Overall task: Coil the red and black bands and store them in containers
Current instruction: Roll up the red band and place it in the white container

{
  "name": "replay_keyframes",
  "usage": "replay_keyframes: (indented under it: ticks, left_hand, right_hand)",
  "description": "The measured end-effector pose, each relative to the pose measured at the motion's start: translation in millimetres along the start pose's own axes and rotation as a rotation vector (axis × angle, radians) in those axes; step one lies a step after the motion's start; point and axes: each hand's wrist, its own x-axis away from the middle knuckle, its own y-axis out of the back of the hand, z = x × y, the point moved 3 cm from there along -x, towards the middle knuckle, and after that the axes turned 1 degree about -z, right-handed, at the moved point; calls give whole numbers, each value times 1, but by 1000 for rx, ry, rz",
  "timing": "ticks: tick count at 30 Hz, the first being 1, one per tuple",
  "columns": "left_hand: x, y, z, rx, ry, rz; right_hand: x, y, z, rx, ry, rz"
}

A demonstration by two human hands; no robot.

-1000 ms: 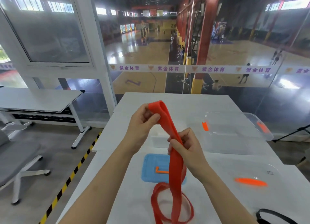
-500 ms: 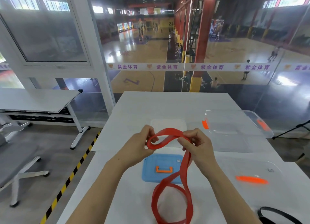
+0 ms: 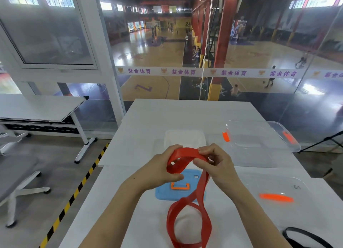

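Note:
A wide red band (image 3: 187, 218) is held above the white table (image 3: 167, 115). My left hand (image 3: 161, 169) pinches the near side of a small loop at its top end. My right hand (image 3: 217, 164) grips the same loop from the right, fingers curled over it. The band's remaining length hangs down and lies in a loose loop near the front edge. A black band (image 3: 304, 236) lies at the bottom right corner, partly cut off. A large clear container with orange clips (image 3: 259, 141) stands at the back right. A small clear container (image 3: 184, 140) sits behind my hands.
A blue lid with an orange handle (image 3: 167, 190) lies flat under my hands. A clear lid with an orange handle (image 3: 276, 197) lies to the right. A glass wall rises behind the table. To the left stand another white table (image 3: 37, 108) and a grey chair (image 3: 18, 173).
Both hands have come down from a raised, stretched hold and drawn together. The band's top end is now folded into a small loop between them, lower over the blue lid.

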Motion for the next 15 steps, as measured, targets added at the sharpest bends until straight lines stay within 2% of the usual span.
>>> replay_keyframes:
  ticks: [6,12,15]
  left_hand:
    - [-2,14,11,-7,-8,12]
    - [-1,18,7,109,23,101]
    - [-3,17,8,15,12,95]
  right_hand:
    - [-1,10,5,67,-15,173]
    - [0,11,5,55,-38,210]
    - [-1,11,4,84,-38,223]
